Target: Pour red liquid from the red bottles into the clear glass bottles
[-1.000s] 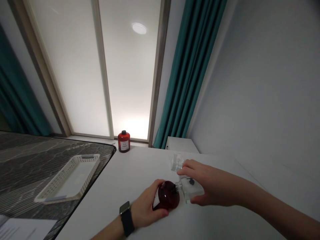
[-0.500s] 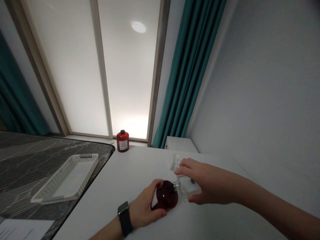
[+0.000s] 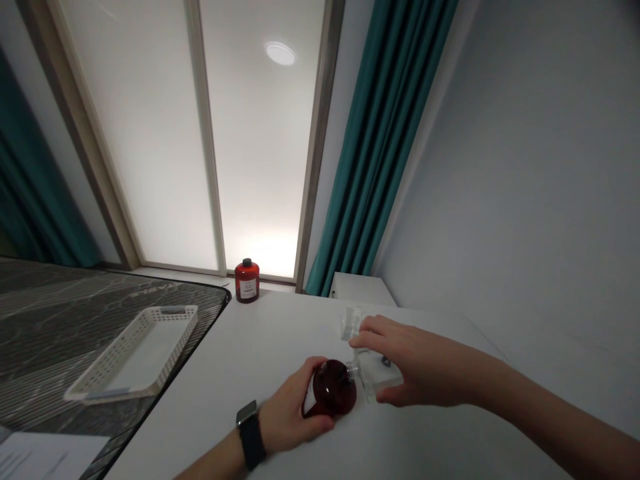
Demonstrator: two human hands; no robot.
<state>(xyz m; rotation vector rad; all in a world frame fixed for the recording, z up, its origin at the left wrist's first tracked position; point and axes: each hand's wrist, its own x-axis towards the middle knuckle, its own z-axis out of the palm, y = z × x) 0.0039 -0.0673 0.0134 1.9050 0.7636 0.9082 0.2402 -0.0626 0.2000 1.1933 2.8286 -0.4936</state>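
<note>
My left hand, with a dark watch on its wrist, is wrapped round a dark red-brown bottle with a white label. In my right hand is a clear glass bottle, tilted so that its narrow neck points left. That neck meets the mouth area of the brown bottle; I cannot tell whether liquid passes between them. Just behind my right fingertips stands another clear glass piece, partly covered by the hand.
A second red-brown bottle with a black cap stands at the white table's far edge. On the dark marbled surface to the left lie a white perforated basket and a paper sheet. A white cabinet stands beyond the table.
Both hands keep their grip on the two bottles with the necks together. The view has shifted very slightly; nothing else has visibly moved.
</note>
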